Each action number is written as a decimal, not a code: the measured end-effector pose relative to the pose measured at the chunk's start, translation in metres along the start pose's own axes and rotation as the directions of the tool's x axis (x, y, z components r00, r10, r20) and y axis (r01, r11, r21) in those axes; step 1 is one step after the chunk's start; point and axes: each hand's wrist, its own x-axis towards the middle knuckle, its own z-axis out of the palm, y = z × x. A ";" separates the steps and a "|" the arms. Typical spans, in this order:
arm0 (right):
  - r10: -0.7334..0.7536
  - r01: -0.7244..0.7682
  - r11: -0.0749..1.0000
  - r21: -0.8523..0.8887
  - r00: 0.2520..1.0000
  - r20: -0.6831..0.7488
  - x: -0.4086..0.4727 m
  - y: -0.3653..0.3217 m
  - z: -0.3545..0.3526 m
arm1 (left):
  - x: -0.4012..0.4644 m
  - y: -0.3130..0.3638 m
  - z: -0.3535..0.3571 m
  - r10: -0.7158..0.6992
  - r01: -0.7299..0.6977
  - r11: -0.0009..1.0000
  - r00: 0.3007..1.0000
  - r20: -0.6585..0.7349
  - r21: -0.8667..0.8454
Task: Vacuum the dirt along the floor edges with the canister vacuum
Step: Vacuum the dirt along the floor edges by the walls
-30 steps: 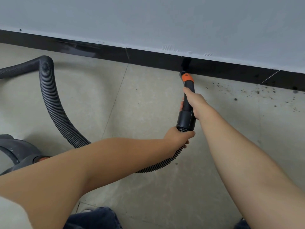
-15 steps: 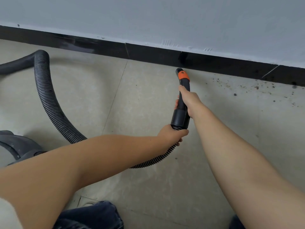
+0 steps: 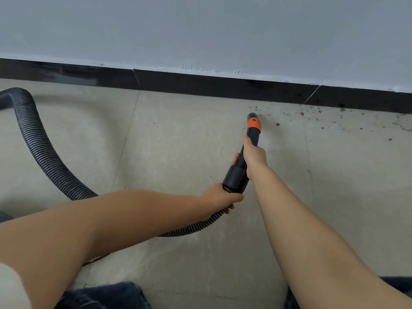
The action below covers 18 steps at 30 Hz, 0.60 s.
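Pale tiled floor [image 3: 178, 139], mottled beige with thin grout lines, runs from the near edge to a black baseboard [image 3: 200, 84] under a grey-white wall [image 3: 200, 30].

Nearest: dark denim knees [image 3: 104, 295] at the bottom edge, both bare forearms reaching forward over them.

Left hand [image 3: 219, 197] sits just behind the nozzle's wide rear collar, fingers curled under and clenched round the ribbed hose [image 3: 44, 152] where it joins. Hose is dark grey, corrugated; from the hand it dips toward the near side, passes under the left forearm, then climbs in a broad loop at far left and leaves the frame at the left edge. A dark shape at the left edge below the loop is too cropped to identify.

Right hand [image 3: 254, 156] grasps the nozzle [image 3: 243, 161] mid-shaft, fingers wrapped round it, thumb lying along the top. Nozzle is a black tapered tube, wide at the rear collar, narrowing toward an orange band [image 3: 254, 123] near the tip, with a short dark mouth beyond. It points away, toward the wall, angled slightly right. Tip sits near the floor, short of the baseboard; contact with the tile cannot be told.

Farther: dirt [image 3: 321, 117], dark crumbs and specks, scattered on the tile along the baseboard from just past the tip out to the far right edge.
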 end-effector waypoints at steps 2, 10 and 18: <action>0.006 -0.006 1.000 -0.007 1.000 0.010 0.000 -0.002 0.002 | -0.001 0.002 -0.002 -0.003 0.003 1.000 1.000 -0.010 0.002; 0.037 -0.008 0.983 -0.182 0.987 0.158 -0.017 0.015 0.016 | -0.019 -0.022 0.003 -0.059 0.056 0.995 0.998 -0.033 -0.078; 0.004 -0.001 0.993 -0.117 1.000 0.030 -0.029 0.045 -0.007 | -0.031 -0.042 0.011 -0.084 0.082 0.996 0.995 0.047 0.032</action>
